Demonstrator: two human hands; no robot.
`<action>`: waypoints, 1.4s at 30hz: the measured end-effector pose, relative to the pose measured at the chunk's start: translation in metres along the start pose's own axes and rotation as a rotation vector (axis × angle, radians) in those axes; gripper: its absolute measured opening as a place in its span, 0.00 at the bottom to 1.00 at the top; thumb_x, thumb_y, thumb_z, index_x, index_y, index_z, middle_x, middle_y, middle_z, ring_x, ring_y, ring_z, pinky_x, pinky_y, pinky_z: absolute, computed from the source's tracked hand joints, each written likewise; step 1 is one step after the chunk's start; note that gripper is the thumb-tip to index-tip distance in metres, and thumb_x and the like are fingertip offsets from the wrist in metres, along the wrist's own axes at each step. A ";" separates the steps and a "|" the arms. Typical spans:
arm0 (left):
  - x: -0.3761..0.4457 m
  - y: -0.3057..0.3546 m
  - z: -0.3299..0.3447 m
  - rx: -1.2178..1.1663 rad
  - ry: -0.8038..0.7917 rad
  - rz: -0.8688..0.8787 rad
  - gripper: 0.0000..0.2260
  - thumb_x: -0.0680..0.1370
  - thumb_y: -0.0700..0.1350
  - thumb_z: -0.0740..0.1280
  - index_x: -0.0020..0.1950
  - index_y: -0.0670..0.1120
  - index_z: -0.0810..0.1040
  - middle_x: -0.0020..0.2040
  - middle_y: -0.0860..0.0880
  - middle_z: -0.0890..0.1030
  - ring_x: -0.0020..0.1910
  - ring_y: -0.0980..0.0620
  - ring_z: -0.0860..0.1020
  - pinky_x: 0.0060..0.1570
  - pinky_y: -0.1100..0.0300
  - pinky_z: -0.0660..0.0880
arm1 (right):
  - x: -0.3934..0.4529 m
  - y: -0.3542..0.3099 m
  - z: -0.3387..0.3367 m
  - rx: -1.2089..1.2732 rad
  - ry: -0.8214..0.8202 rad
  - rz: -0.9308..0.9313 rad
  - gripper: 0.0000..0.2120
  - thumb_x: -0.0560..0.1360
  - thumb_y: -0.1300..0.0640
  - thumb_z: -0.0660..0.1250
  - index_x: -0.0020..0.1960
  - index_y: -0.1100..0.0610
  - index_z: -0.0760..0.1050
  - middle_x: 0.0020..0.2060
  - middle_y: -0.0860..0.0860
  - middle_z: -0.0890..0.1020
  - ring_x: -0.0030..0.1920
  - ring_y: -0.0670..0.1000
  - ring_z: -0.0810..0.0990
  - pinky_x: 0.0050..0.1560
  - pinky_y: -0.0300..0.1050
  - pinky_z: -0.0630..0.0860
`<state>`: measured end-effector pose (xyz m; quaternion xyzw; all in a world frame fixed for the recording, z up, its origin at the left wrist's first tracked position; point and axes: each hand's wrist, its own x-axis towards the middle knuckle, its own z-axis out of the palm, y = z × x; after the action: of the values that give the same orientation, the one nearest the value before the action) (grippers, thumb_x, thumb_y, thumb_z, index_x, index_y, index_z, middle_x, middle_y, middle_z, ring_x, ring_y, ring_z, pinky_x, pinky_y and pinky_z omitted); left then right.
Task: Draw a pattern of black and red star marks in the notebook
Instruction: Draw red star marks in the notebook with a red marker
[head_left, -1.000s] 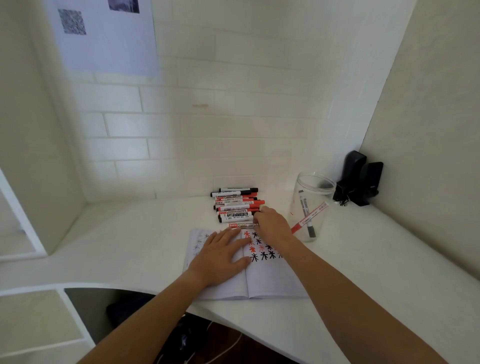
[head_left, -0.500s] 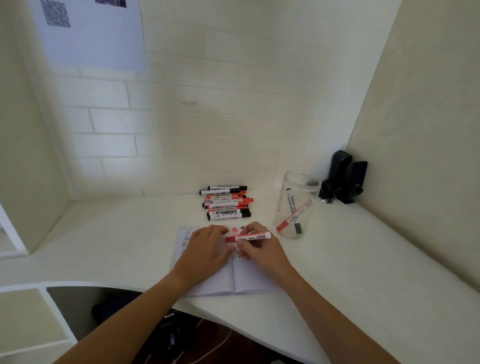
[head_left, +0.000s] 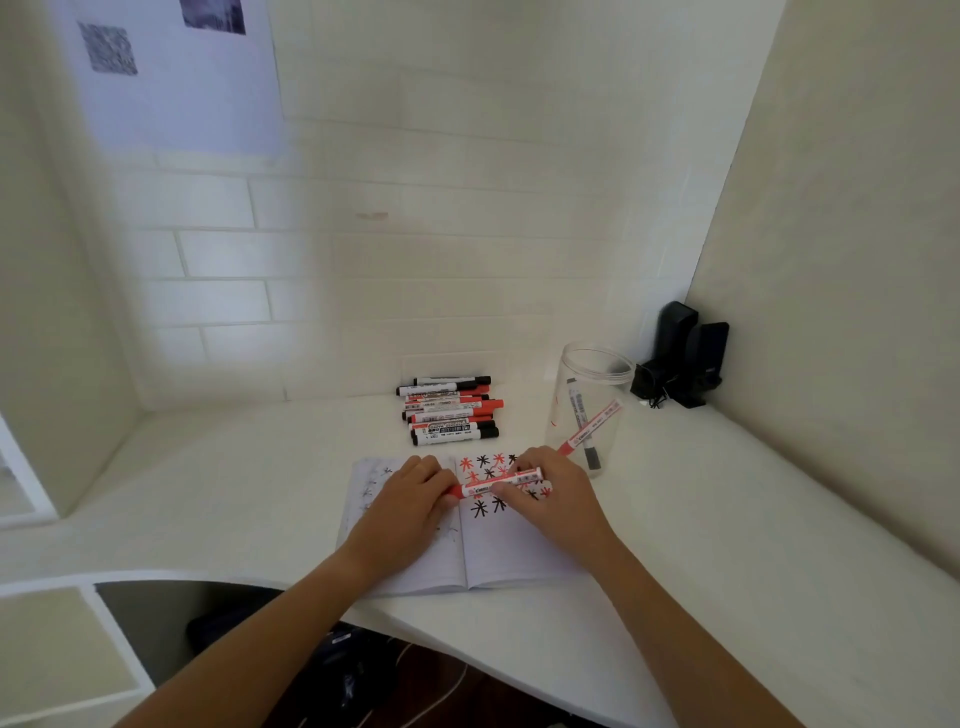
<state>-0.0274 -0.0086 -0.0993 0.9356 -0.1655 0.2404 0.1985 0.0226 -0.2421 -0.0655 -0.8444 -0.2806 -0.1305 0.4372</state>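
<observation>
Red marker (head_left: 501, 482) now higher, crosswise

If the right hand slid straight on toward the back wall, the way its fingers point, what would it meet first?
Probably the pile of markers lying beyond the notebook. The right hand holds a red marker over the stars; depth is unclear, so it might pass the pile's right end.

Two hands hold a red marker over an open notebook.
The right hand (head_left: 550, 499) grips the barrel of the red-and-white marker (head_left: 501, 483), the left hand (head_left: 402, 512) pinches its red cap end, above the white paper notebook's (head_left: 511, 551) black and red star marks (head_left: 485, 475).
</observation>
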 end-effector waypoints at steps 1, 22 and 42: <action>0.000 0.000 0.000 0.008 0.009 -0.001 0.16 0.85 0.57 0.52 0.53 0.51 0.75 0.49 0.57 0.71 0.48 0.56 0.66 0.49 0.61 0.68 | 0.001 0.003 0.000 -0.089 0.013 -0.084 0.15 0.73 0.41 0.74 0.45 0.53 0.79 0.40 0.44 0.79 0.42 0.45 0.76 0.45 0.36 0.70; 0.001 -0.001 0.002 0.038 0.021 0.120 0.04 0.83 0.45 0.63 0.51 0.50 0.77 0.46 0.53 0.76 0.45 0.56 0.70 0.47 0.63 0.67 | -0.012 0.009 0.055 -0.721 0.090 -0.448 0.17 0.82 0.43 0.56 0.50 0.50 0.80 0.34 0.44 0.81 0.28 0.45 0.77 0.23 0.36 0.70; 0.001 0.002 0.000 0.061 -0.018 0.119 0.05 0.76 0.42 0.60 0.42 0.52 0.70 0.41 0.54 0.74 0.41 0.59 0.63 0.43 0.66 0.58 | -0.016 0.002 0.058 -0.694 0.079 -0.394 0.24 0.86 0.37 0.43 0.52 0.47 0.74 0.24 0.46 0.76 0.20 0.46 0.72 0.18 0.40 0.70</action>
<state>-0.0269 -0.0103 -0.0984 0.9318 -0.2152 0.2483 0.1540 0.0094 -0.2014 -0.1081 -0.8663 -0.3595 -0.3313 0.1031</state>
